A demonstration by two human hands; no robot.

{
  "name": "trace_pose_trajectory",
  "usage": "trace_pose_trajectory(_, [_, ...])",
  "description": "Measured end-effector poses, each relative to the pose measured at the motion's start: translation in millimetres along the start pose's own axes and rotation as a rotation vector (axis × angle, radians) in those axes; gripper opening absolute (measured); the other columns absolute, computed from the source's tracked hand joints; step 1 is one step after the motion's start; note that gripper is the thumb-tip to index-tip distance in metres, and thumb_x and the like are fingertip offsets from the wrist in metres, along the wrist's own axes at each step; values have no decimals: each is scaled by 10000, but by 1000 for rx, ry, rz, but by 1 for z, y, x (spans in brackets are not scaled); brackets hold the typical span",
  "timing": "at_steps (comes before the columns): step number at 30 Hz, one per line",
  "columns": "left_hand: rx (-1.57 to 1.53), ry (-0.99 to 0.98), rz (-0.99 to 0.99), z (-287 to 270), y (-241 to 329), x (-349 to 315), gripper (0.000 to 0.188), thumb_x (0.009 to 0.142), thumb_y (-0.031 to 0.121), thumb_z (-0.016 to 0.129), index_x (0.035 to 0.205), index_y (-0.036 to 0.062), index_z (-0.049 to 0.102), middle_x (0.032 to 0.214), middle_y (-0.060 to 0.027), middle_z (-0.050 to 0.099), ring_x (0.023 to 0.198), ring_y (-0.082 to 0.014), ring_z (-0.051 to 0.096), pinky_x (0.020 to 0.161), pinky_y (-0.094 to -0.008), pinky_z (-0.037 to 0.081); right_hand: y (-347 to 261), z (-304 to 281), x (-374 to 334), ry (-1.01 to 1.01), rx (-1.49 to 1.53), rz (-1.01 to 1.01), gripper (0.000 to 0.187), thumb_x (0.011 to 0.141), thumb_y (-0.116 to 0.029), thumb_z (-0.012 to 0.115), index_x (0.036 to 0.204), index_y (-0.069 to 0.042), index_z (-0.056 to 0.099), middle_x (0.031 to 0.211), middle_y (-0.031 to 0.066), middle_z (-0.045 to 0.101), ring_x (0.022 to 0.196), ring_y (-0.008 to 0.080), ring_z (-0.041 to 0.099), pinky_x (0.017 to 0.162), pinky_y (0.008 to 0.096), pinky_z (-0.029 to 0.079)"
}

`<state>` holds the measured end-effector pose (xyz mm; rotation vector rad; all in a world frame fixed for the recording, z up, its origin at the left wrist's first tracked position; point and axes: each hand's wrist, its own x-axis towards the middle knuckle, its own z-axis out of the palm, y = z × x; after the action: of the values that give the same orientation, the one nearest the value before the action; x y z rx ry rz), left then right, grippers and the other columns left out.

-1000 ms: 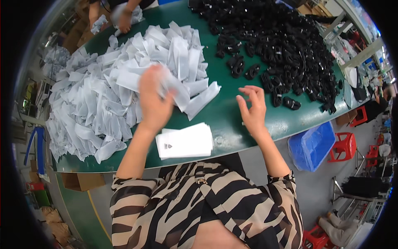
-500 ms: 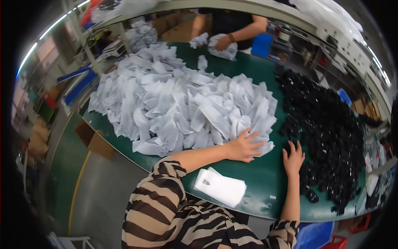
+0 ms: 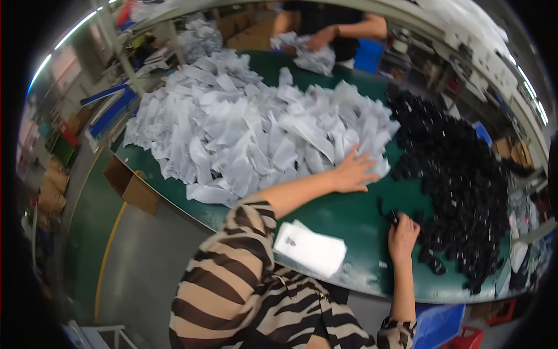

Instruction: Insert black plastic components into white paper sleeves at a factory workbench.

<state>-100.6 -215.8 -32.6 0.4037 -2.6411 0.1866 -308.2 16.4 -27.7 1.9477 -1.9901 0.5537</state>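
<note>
Across the green desk (image 3: 354, 212), taking its middle as the clock's centre, a broad mound of whitish pouches (image 3: 244, 128) fills the side from nine to twelve o'clock. At three o'clock lies a heap of black cables (image 3: 465, 186). A stack of white slips (image 3: 317, 250), unevenly squared, sits at six o'clock near the desk's rim, where a stray elbow could push it over. The left hand (image 3: 351, 173), close to the centre, lies at the mound's four o'clock edge with fingers spread; a sweep there could bring loose pouches sliding down. Between four and five o'clock, the right hand (image 3: 403, 235) has its fingers curled, pinching a small black bundle (image 3: 393, 217) apart from the heap. Its tail points toward eleven o'clock; gripped by one loop only, the coil could spring open.
</note>
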Motion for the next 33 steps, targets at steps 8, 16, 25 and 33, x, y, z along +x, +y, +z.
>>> trace_pose_trajectory(8, [-577, 53, -165, -113, 82, -88, 166, 831, 103, 744, 963, 29, 676, 980, -122, 601, 928, -318, 609, 789, -388, 509, -23, -9, -7, 61, 206, -20, 496, 802, -43, 709, 1277, -42, 567, 1066, 145, 620, 973, 329, 598, 836, 424, 462])
trace_pose_trajectory(16, [-771, -94, -147, -109, 164, -133, 215, 802, 100, 770, 965, 26, 651, 925, -105, 588, 872, -288, 611, 731, -381, 506, -62, -25, -54, -4, 922, 496, 332, 934, -51, 681, 1253, 5, 608, 1049, 31, 666, 882, 72, 595, 798, 228, 488])
trace_pose_trajectory(25, [-890, -5, -310, -103, 182, -132, 188, 831, 48, 749, 964, 3, 625, 930, -87, 597, 712, -192, 583, 632, -322, 485, -70, -40, -70, 50, 1370, 673, 334, 963, -100, 664, 1255, 33, 576, 1044, 48, 655, 882, 88, 588, 815, 243, 483])
trace_pose_trajectory(33, [-1659, -46, -834, -110, 192, -72, 211, 934, 42, 677, 1105, 6, 558, 992, -52, 633, 675, -50, 553, 590, -202, 450, -95, -62, -64, 65, 1113, 454, 352, 947, -59, 660, 1277, 22, 568, 1149, 57, 634, 967, 109, 596, 875, 258, 485])
